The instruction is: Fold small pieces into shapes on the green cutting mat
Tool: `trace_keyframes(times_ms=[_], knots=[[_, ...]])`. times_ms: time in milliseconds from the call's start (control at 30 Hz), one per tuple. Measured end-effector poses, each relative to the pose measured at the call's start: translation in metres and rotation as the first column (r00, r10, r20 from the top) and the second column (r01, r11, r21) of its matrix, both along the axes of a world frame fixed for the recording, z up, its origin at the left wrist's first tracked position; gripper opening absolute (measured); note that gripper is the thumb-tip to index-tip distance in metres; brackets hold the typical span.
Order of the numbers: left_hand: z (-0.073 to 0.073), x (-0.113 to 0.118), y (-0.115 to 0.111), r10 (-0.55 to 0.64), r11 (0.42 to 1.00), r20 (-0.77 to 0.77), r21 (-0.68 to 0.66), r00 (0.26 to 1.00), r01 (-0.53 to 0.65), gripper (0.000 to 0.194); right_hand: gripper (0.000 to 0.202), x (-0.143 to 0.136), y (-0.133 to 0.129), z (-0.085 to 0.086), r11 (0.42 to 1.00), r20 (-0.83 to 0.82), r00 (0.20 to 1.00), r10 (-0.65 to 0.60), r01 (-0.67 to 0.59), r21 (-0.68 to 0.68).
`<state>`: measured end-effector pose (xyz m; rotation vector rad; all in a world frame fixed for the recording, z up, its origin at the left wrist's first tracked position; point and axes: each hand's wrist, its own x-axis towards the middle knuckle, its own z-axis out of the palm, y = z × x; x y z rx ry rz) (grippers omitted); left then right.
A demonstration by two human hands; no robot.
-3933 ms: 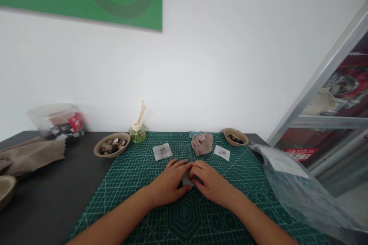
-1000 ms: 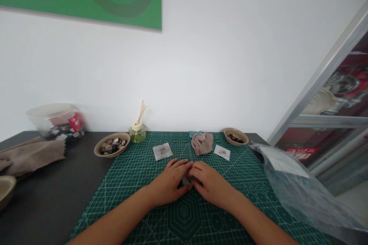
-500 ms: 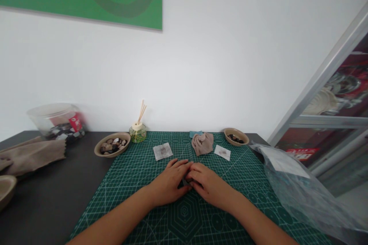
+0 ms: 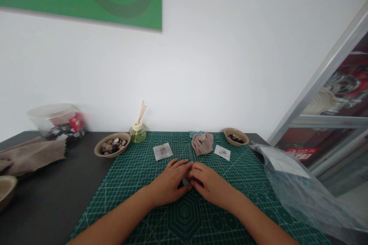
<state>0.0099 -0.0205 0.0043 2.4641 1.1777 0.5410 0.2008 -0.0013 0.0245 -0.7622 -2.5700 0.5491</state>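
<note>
My left hand [image 4: 170, 180] lies over a small grey sheet [image 4: 186, 180] on the green cutting mat [image 4: 184, 214], its thumb and fingers on either side holding the sheet down. Against its fingertips, my right hand [image 4: 209, 183] is closed, with bent fingers pinched low over the same sheet. A dark spot shows between the right fingers, but the thing held there is mostly hidden. Beyond my hands lie a smudged white square [image 4: 162, 151], a crumpled beige cloth [image 4: 202, 144] and another smudged white square [image 4: 222, 152].
A bowl of brown and dark stones [image 4: 112, 144] stands left, beside a reed diffuser [image 4: 138, 133]. A smaller bowl with dark stones [image 4: 236, 137] is back right. Clear plastic bag [image 4: 299, 187] covers the right edge. Brown cloth [image 4: 34, 157] and plastic tub [image 4: 56, 120] lie far left.
My right fingers have shifted slightly to the right and toward me, showing more of the grey sheet. The left hand stays in place.
</note>
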Motion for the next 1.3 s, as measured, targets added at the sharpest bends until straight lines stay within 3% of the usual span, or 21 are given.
trace_keyframes(times_ms=[133, 400, 667, 1000, 1167, 1300], knots=[[-0.0009, 0.0005, 0.0008, -0.011, 1.000, 0.017, 0.012, 1.000, 0.011, 0.053, 0.016, -0.0007, -0.0017, 0.0001, 0.999, -0.012, 0.999, 0.031, -0.031, 0.014], [-0.0017, -0.0006, 0.0011, 0.011, 1.000, -0.003, -0.002, 1.000, -0.011, 0.061, 0.015, 0.0046, 0.0020, -0.0039, 0.980, 0.106, 0.976, -0.192, 0.184, 0.079], [0.0011, 0.0015, 0.0005, -0.001, 1.000, -0.001, 0.009, 1.000, 0.001, 0.054, 0.018, -0.0008, -0.0023, 0.0010, 0.999, -0.012, 0.999, 0.046, -0.046, -0.008], [0.0000, 0.0001, 0.0001, 0.019, 1.000, -0.025, -0.019, 1.000, -0.019, 0.062, 0.016, 0.0048, 0.0015, -0.0028, 0.984, 0.088, 0.983, -0.162, 0.154, 0.089], [0.0008, 0.0006, 0.0005, 0.002, 1.000, -0.011, -0.008, 1.000, -0.002, 0.058, 0.017, 0.0010, -0.0006, -0.0008, 1.000, 0.004, 1.000, -0.019, 0.019, -0.003], [0.0003, 0.0014, 0.0008, -0.011, 1.000, 0.004, 0.013, 1.000, 0.011, 0.053, 0.020, -0.0013, -0.0025, 0.0001, 0.998, -0.003, 0.998, 0.065, -0.065, 0.004]])
